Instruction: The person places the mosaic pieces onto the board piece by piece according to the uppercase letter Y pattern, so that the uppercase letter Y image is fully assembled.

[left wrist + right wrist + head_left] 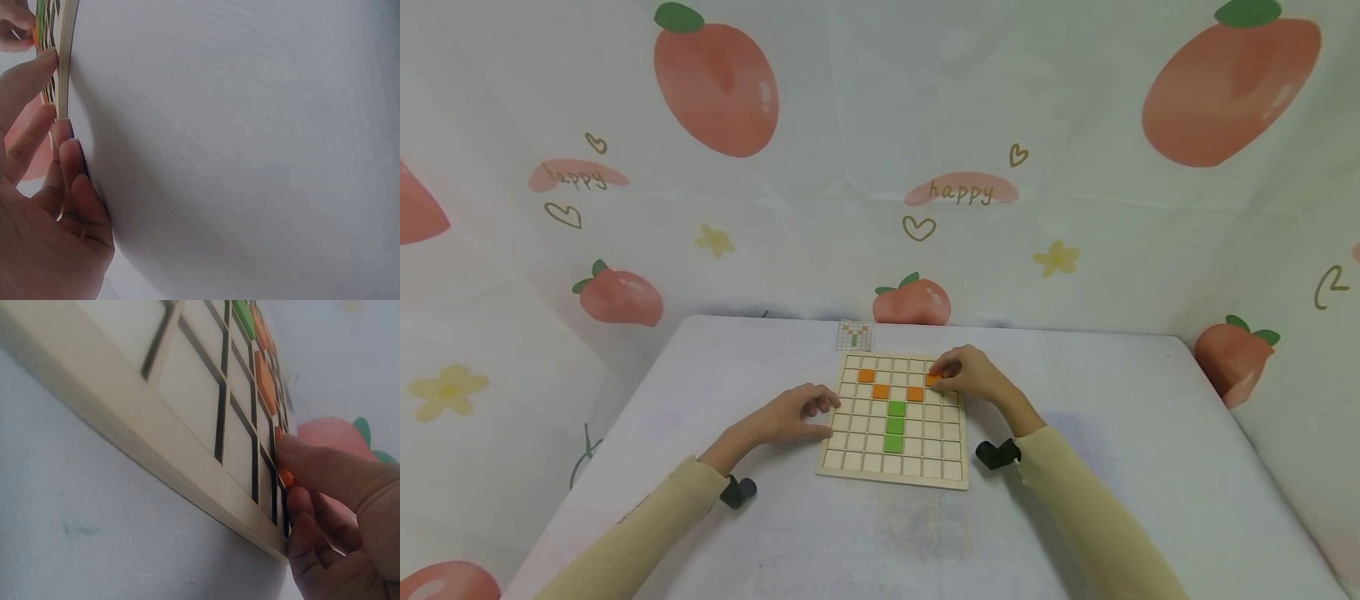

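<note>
A square wooden grid board (912, 467) lies flat on the white table. Down its middle runs a column of green tiles (895, 426), and from its top orange tiles branch out, such as this left one (867, 376). At the upper right cells, my right hand (973, 375) pinches an orange tile (932, 380) between thumb and forefinger. That tile (287, 477) is partly covered by the thumb in the right wrist view. Along the board's left edge, my left hand (790, 414) rests its thumb and fingertips loosely, holding no tile.
Behind the board's upper left corner is a small card (854, 337) printed with a grid and a coloured pattern. A white curtain (835, 208) with peaches hangs behind the table (820, 533). A thin dark cord (583, 454) shows at the table's left edge.
</note>
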